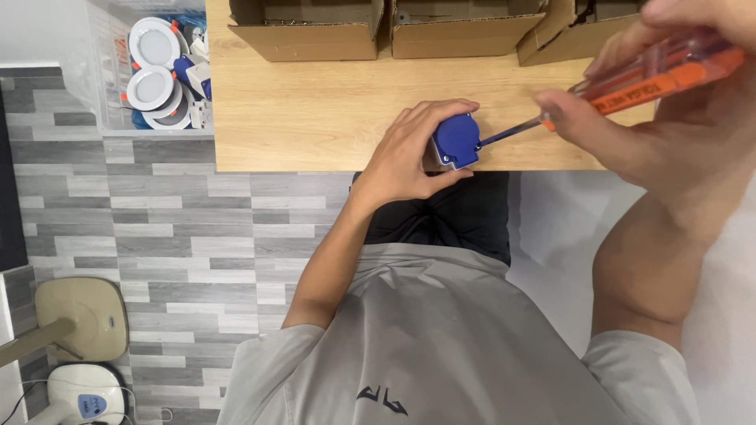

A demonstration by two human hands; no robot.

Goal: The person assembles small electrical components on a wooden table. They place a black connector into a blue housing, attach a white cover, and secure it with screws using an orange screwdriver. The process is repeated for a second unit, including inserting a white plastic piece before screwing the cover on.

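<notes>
down in the far left corner, on the grey plank-pattern floor [157,228], sit a beige fan base [83,315] and a white appliance [79,393] with a blue patch. higher up on that side, a clear plastic bin [102,79] holds round white downlights [153,43] stacked on edge, with a few blue and orange bits beside them. just right of the bin begins the pale wooden worktop [315,110], and along its far edge three open cardboard boxes [307,31] stand side by side.

at the near edge of the worktop, about the middle, the left hand [409,157] is clasped round a small blue socket housing [457,140] with a grey underside, fingers curled over the top and thumb pressed beneath, keeping it pinned against the wood. its blue face, with small screws showing at the corners, is turned to the right.

from the right comes a screwdriver [630,79] with a clear orange handle, its dark shaft slanting down and leftward so the tip meets the side of the blue housing. the right hand [669,118] is clenched about that handle, the forefinger stretched forward along the shaft near the collar.

below the worktop, the person's dark shorts and grey shirt fill the lower middle.
</notes>
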